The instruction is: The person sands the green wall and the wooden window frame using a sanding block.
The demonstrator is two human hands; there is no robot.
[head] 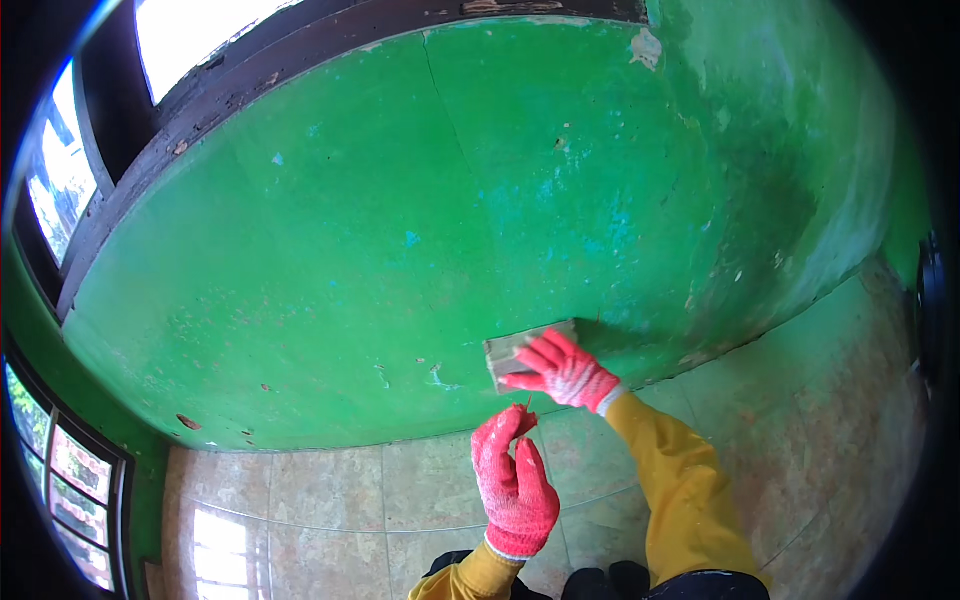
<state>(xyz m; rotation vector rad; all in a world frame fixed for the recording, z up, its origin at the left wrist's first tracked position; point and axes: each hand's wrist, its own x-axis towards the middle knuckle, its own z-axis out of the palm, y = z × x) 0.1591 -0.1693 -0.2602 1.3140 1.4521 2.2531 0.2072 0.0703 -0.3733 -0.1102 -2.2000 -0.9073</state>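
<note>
My right hand [566, 371], in a red and white knit glove, presses a flat grey rectangular pad [504, 351] against the green painted wall [360, 247]. The pad looks like a sanding block, but its face against the wall is hidden. Lower and to the left, my left hand [516, 484] wears a matching glove. Its fingers are bent, with a gap between thumb and forefinger, and I see nothing held in it. A loose thread stands up at its fingertips. Yellow sleeves cover both arms.
Scuffs, pale blue patches and a thin crack mark the wall. Dark, worn window frames [315, 60] run above it. Tiled floor [322, 487] meets its base. Another window [79, 480] is at lower left, and a dark object [930, 307] stands at the right edge.
</note>
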